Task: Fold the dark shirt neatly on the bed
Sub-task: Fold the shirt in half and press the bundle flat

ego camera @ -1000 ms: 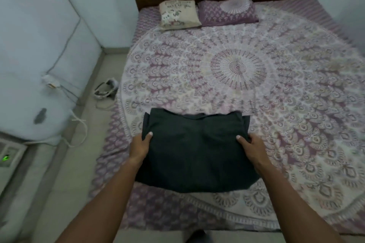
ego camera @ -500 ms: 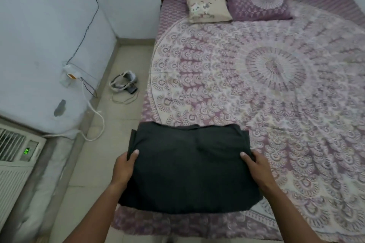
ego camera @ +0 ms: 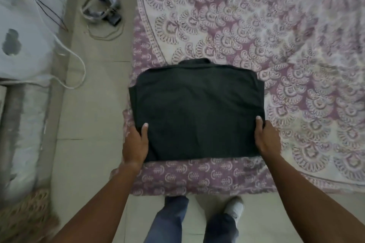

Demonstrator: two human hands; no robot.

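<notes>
The dark shirt (ego camera: pixel 196 110) is folded into a compact rectangle, its collar at the far edge. It sits at the near left corner of the bed (ego camera: pixel 296 55), which carries a purple and white mandala-print sheet. My left hand (ego camera: pixel 136 144) grips the shirt's near left edge, thumb on top, fingers underneath. My right hand (ego camera: pixel 266 138) grips the near right edge the same way. I cannot tell whether the shirt rests on the sheet or hangs just above it.
The tiled floor (ego camera: pixel 94 124) runs along the bed's left side. A headset-like device with a cable (ego camera: pixel 102 8) lies on it. A white cable (ego camera: pixel 75 61) loops down from the wall at left. My legs and shoes (ego camera: pixel 197 221) stand at the bed's foot.
My view has tipped down and come closer; the pillows and headboard have left the frame. Both hands keep their grip on the folded shirt, now at the bed's near left corner.
</notes>
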